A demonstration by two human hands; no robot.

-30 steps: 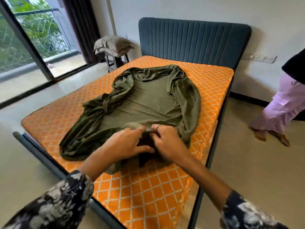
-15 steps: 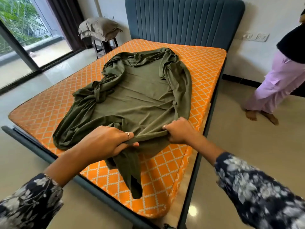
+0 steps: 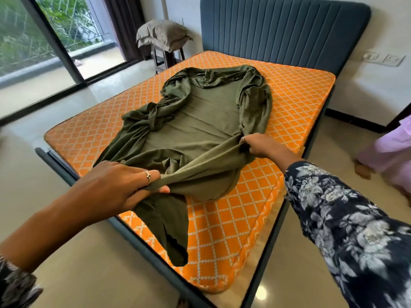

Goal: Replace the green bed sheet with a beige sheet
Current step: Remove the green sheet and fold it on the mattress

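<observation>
The left hand (image 3: pixel 115 187) pinches one end of the green sheet's (image 3: pixel 195 130) near hem, a loose tail hanging below that grip over the bed's edge. The right hand (image 3: pixel 261 145) clenches the other end, apparently to stretch the hem straight for folding. The bunched sheet lies beyond both grips on the bare orange mattress (image 3: pixel 295 101).

A home bedroom: bed (image 3: pixel 300 103) with padded headboard (image 3: pixel 284 30), curtained balcony door (image 3: pixel 73 36).
</observation>
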